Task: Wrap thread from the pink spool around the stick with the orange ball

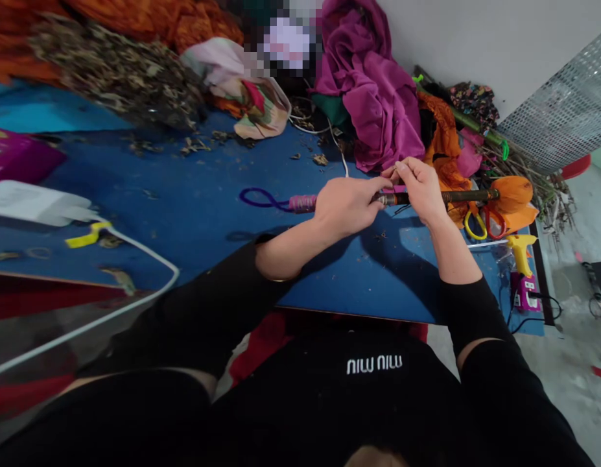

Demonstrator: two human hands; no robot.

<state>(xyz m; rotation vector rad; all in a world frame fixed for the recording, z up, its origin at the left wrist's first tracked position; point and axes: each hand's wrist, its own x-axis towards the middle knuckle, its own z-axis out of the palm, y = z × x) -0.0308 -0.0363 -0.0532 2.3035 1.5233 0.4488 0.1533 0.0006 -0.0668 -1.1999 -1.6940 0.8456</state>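
Note:
My left hand (347,206) is closed around a thin brown stick (463,195) held level above the blue table (193,201). The stick's left end is wrapped in pink ribbon (303,203) and ends in a purple cord loop (258,196). My right hand (419,187) pinches the stick just right of my left hand, with a strip of pink ribbon at its fingertips. The stick's far right end reaches an orange fabric piece (517,192).
Purple cloth (373,97), orange cloth and dried leaves (120,74) pile up at the table's back. Scissors with yellow and red handles (482,224) and a yellow glue gun (520,251) lie at the right edge. A white cable (149,256) crosses the left side.

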